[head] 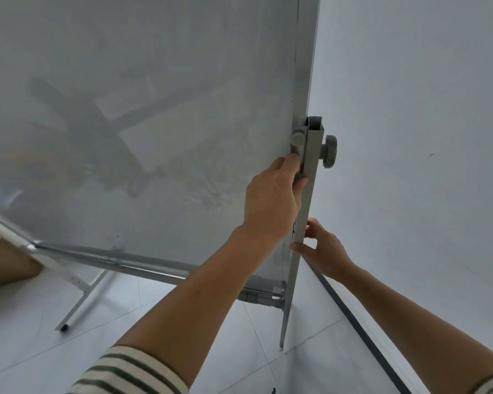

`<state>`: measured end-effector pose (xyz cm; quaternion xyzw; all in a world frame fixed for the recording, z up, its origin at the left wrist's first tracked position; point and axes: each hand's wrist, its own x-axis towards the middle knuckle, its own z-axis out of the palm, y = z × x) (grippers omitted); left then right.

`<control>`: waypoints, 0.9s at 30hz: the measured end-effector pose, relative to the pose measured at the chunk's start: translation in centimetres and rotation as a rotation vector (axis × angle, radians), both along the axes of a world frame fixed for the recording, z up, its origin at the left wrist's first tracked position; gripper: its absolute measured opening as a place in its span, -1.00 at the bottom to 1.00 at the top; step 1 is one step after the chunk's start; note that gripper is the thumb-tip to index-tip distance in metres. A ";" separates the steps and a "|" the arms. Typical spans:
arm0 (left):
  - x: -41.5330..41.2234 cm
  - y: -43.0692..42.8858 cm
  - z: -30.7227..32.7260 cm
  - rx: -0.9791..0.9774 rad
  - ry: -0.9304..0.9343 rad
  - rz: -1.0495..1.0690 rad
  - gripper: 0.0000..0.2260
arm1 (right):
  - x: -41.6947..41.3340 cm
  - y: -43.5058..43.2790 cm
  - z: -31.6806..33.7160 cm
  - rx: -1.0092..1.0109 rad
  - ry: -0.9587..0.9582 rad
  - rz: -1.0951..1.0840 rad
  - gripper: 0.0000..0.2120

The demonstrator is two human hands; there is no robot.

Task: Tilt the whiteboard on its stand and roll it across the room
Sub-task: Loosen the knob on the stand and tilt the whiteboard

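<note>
A large grey whiteboard (143, 123) fills the upper left, close in front of me and leaning. Its metal frame edge runs down the right side beside the stand's grey upright post (310, 177). A round grey knob (329, 151) sticks out of the post near its top, with a smaller grey cap (298, 140) on the board side. My left hand (271, 197) grips the board's right edge just below that cap. Lower down, my right hand (325, 251) wraps around the post, thumb in front and fingers behind.
A white wall (424, 137) stands right behind the post, with a dark baseboard (362, 322) along the floor. The stand's lower crossbar (143, 265) and left leg (80, 302) rest on pale floor tiles. A brown cardboard-like object (3, 263) sits at the left edge.
</note>
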<state>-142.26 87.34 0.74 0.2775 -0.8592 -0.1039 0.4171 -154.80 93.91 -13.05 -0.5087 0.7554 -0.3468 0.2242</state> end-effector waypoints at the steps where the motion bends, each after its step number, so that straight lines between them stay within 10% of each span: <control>1: -0.1 1.3 0.1 -0.004 0.000 -0.005 -0.85 | 0.0 1.4 0.0 -0.002 -0.002 -0.004 -0.50; 27: -4.2 38.4 -0.6 -0.047 0.018 -0.302 -0.89 | -1.4 42.2 0.5 0.004 -0.104 -0.283 -0.57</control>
